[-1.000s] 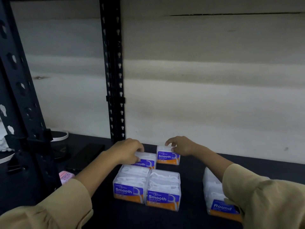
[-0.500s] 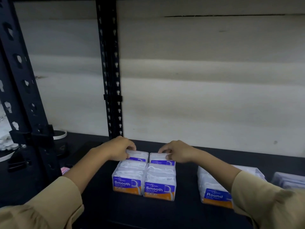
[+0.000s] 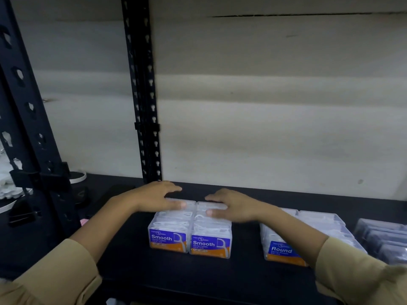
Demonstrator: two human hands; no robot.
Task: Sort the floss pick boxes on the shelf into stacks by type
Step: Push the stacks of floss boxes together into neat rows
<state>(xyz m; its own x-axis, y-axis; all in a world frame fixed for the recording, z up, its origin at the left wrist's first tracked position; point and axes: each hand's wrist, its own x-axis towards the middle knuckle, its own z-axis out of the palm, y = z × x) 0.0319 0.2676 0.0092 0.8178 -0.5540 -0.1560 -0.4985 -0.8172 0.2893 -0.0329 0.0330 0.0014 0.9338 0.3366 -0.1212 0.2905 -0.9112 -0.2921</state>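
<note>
The left hand (image 3: 157, 195) lies flat with its fingers straight and loosely spread, pointing right, over the rear left clear plastic floss pick box (image 3: 185, 204). Its thumb lies on that box's lid. The right hand (image 3: 233, 205) mirrors it, with straight fingers pointing left and the thumb on the lid of the rear right clear box (image 3: 217, 205). Neither hand curls round or pinches anything, and the fingertips of the two hands are near each other but apart. Whether the palms press down cannot be told.

These two rear boxes close up a tight block of four. In front of them stand two clear boxes with blue and orange labels reading "Smooth", the front left Smooth box (image 3: 168, 238) touching the front right Smooth box (image 3: 210, 244). To the right, apart from the block, stands a clear box with a blue and orange label reading "Round" (image 3: 283, 250), partly hidden by the right forearm in its beige sleeve (image 3: 352, 274). More clear boxes (image 3: 321, 219) sit behind it, and dark translucent boxes (image 3: 383, 238) lie at the far right.

All of them rest on the black shelf (image 3: 220, 282). A black perforated metal upright (image 3: 143, 95) rises behind the left hand, against a pale wall (image 3: 275, 117).
</note>
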